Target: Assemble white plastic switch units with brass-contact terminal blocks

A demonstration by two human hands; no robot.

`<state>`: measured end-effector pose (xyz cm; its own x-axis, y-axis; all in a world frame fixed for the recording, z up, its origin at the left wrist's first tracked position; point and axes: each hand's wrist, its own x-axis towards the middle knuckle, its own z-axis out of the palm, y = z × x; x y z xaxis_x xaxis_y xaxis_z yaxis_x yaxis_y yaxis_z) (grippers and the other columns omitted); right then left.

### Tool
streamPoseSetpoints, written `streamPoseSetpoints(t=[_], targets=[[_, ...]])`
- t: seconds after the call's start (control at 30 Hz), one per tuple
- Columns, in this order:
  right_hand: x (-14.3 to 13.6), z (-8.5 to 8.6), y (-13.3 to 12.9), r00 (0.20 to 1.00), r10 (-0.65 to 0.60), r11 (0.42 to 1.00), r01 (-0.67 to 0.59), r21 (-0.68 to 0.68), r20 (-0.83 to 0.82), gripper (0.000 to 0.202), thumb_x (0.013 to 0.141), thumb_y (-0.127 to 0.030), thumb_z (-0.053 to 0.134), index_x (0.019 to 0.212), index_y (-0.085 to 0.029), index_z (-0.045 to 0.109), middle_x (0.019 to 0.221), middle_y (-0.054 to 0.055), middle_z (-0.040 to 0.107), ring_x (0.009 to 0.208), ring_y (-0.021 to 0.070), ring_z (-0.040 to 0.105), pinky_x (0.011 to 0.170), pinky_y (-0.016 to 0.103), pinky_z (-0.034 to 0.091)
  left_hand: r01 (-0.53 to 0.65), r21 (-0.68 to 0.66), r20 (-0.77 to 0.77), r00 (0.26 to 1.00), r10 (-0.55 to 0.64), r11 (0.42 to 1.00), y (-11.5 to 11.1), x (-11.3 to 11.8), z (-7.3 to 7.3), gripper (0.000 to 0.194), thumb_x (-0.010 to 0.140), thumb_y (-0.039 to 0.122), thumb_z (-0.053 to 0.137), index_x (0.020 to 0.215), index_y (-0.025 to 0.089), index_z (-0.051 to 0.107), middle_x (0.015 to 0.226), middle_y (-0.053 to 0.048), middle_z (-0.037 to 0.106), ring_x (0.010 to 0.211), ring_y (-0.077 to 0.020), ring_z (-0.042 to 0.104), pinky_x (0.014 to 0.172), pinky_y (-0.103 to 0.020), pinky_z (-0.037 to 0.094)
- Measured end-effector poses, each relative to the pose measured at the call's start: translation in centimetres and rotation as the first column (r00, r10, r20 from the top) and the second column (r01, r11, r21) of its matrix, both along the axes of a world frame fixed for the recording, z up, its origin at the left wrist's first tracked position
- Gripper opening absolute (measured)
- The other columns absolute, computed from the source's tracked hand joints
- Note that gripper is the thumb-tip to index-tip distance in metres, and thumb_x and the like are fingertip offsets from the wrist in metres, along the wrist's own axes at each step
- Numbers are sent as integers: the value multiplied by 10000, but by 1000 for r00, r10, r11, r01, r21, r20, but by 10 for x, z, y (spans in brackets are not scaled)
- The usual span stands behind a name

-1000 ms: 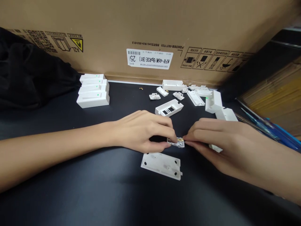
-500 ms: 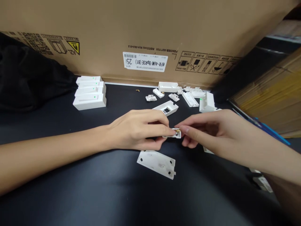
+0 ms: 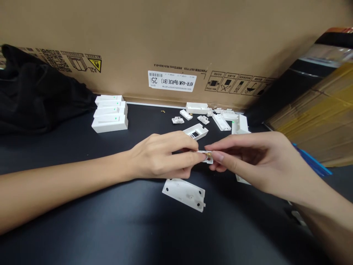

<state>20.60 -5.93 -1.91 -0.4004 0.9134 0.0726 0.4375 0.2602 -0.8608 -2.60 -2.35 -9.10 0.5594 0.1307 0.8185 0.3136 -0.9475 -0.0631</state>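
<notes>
Grip of left hand (image 3: 162,155) and right hand (image 3: 266,158) was closed, both pinching a small white casing (image 3: 209,161) with gold-coloured metal (image 3: 209,155) inside, near a flat white plate (image 3: 183,193).

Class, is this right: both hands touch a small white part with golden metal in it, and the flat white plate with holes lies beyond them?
No: the head view shows the flat white plate on the near side of the left hand and right hand. Both do touch the small white part.
</notes>
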Motion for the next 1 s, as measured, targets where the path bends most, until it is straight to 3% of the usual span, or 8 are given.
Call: streamPoseSetpoints(t=[0.2, 0.47, 0.6, 0.77, 0.87, 0.93, 1.0], targets=[[0, 1, -2, 994, 35, 990, -49, 131, 106, 106, 840, -324, 775, 851, -226, 814, 717, 19, 776, 614, 168, 703, 517, 234, 561, 53, -11, -96, 994, -54, 999, -3, -5, 8, 224, 891, 120, 668, 1094, 213, 677, 956, -43, 766, 810, -155, 727, 642, -231, 576], [-1, -3, -7, 991, 93, 928, -121, 352, 98, 98, 794, -152, 755, 800, -249, 770, 798, 8, 800, 713, 199, 745, 635, 296, 607, 75, 5, -178, 981, -73, 997, -4, -9, 19, 145, 932, 192, 676, 1076, 205, 693, 938, -53, 762, 820, -157, 729, 608, -209, 561], [-3, -7, -8, 996, 84, 908, -93, 407, 41, 134, 778, -112, 758, 774, -245, 742, 778, -3, 785, 708, 187, 735, 610, 291, 583, 112, -45, -131, 984, -117, 993, -4, -10, 11, 180, 920, 190, 691, 1099, 187, 701, 976, -64, 751, 846, -159, 720, 632, -209, 565], [-5, -7, -8, 1000, 18, 924, -11, 382, -16, 79, 810, -189, 777, 857, -253, 774, 824, 18, 796, 689, 188, 733, 581, 292, 582, 163, -221, 84, 985, -148, 962, -3, -3, 6, 183, 864, 90, 722, 1028, 167, 694, 1039, -83, 712, 814, -120, 703, 719, -202, 585], [-5, -6, -9, 1000, 18, 922, -11, 387, -14, 110, 801, -191, 790, 885, -261, 781, 850, 22, 798, 707, 194, 732, 605, 303, 586, 315, -385, 150, 949, -278, 868, -3, 0, 10, 176, 869, 125, 738, 1017, 152, 645, 1020, -94, 702, 917, -153, 711, 774, -227, 613], [-5, -6, -9, 1000, 31, 917, -29, 398, 1, 121, 800, -169, 786, 880, -260, 776, 842, 16, 793, 710, 190, 727, 615, 305, 580, 389, -561, 243, 921, -304, 731, -3, 1, 14, 221, 872, 159, 748, 1049, 156, 616, 1026, -86, 694, 928, -153, 710, 751, -221, 625], [-6, -7, -9, 999, 39, 912, -43, 408, 18, 130, 803, -153, 778, 879, -258, 769, 846, 12, 789, 725, 191, 726, 634, 313, 581, 419, -729, 324, 908, -267, 541, -4, 2, 15, 242, 873, 190, 755, 1067, 159, 612, 1040, -77, 690, 914, -145, 713, 729, -213, 627]])
